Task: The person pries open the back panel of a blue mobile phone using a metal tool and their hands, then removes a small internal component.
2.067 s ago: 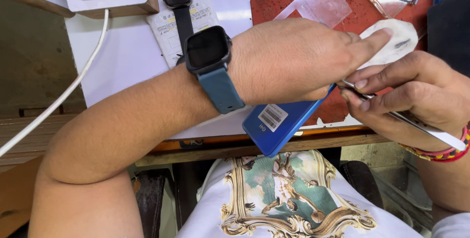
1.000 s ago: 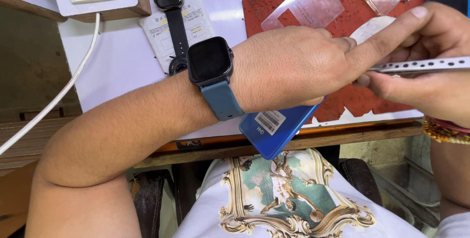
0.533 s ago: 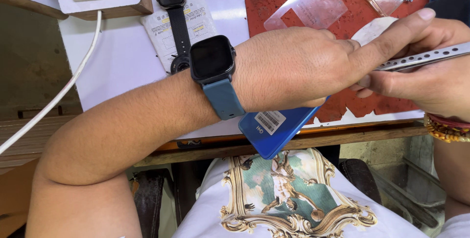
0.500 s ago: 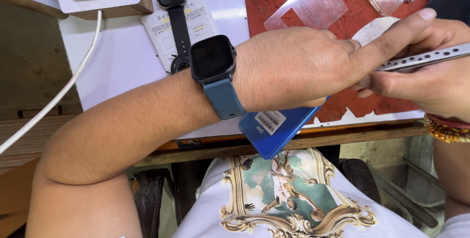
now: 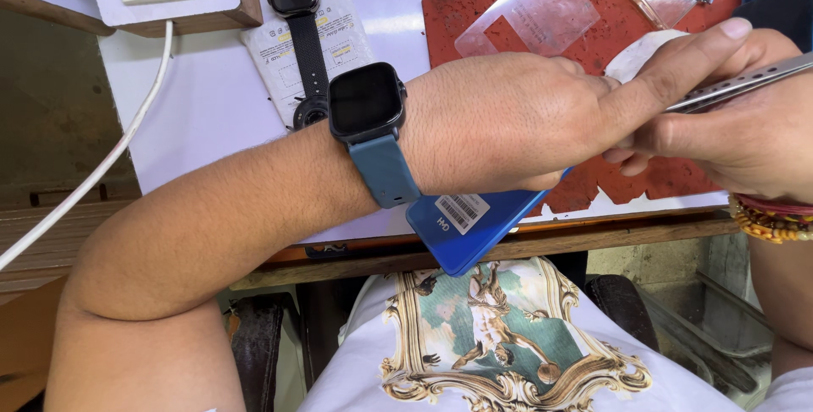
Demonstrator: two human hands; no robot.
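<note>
Metal tweezers (image 5: 738,83) are clamped in the grip of the right hand (image 5: 745,132) at the right edge of the frame, their shaft running up toward the upper right corner. The left hand (image 5: 517,120) lies across the centre of the frame, its grip closed around a blue phone (image 5: 474,224), with the index finger stretched out over the tweezers and touching the right hand. The phone projects from under the left palm toward the lower centre, past the desk (image 5: 212,99) edge, with a white barcode label on its back. A smartwatch with a blue strap (image 5: 373,128) sits on the left wrist. On the desk beyond lie a red mat (image 5: 474,5), a clear protective film (image 5: 529,16), a black watch (image 5: 296,5) on a printed sachet (image 5: 339,39), and a white cable (image 5: 102,166) at upper left.
</note>
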